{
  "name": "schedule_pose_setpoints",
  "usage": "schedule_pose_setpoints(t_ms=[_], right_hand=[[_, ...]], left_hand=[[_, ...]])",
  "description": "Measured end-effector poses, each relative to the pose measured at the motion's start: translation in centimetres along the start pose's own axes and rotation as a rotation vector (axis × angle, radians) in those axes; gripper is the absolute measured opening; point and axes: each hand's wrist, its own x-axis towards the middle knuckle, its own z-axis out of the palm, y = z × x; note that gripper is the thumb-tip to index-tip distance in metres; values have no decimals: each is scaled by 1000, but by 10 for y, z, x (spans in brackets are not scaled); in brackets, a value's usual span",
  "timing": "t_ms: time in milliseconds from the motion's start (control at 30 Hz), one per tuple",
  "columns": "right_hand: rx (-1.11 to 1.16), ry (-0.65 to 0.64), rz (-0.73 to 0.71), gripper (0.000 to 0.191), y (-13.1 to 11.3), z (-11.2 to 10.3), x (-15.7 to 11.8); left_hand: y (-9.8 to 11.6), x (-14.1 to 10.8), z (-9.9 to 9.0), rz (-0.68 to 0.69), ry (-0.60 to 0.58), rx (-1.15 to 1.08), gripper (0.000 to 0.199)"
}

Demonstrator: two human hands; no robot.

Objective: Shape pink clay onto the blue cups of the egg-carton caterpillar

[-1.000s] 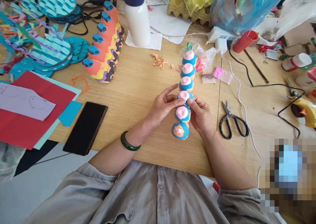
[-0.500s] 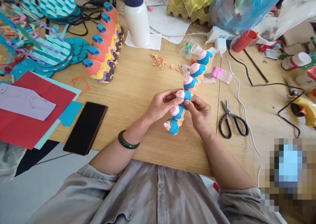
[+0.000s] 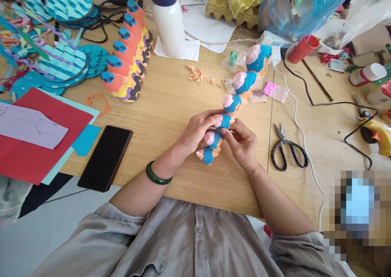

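Both hands hold a long bumpy strip, seemingly cut from an egg carton (image 3: 244, 82), with a row of cups coated in pink, blue and orange. My left hand (image 3: 197, 132) is closed round its left side, the thumb lying over a pink-topped cup. On the other side my right hand (image 3: 243, 143) pinches the orange edge between thumb and fingers. The strip slants up and away to the right, its far end raised toward the power strip. Some fingertips are hidden behind it.
Black-handled scissors (image 3: 286, 146) lie right of my hands, a phone (image 3: 105, 158) to the left. Behind stand a white bottle (image 3: 168, 28) and a finished-looking orange, yellow and black carton strip (image 3: 126, 57). Orange scraps (image 3: 196, 75) and a white cable (image 3: 295, 124) lie on the table.
The strip's far end has lifted and swung slightly right, nearer the camera. Its near end has shifted a little left, and my right hand has moved slightly left with it.
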Motion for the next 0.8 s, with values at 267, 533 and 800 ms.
schedule_pose_setpoints(t_ms=[267,533,800], right_hand=[[53,1,99,25,-4,2,-1],[271,10,322,30,2,-2,4],[488,-8,448,37,2,-3,11]], left_hand=[[-1,4,2,-106,-4,-154,30],[-7,8,-6,-166,28,-219,40],[-8,5,3,-19,70,-146,51]])
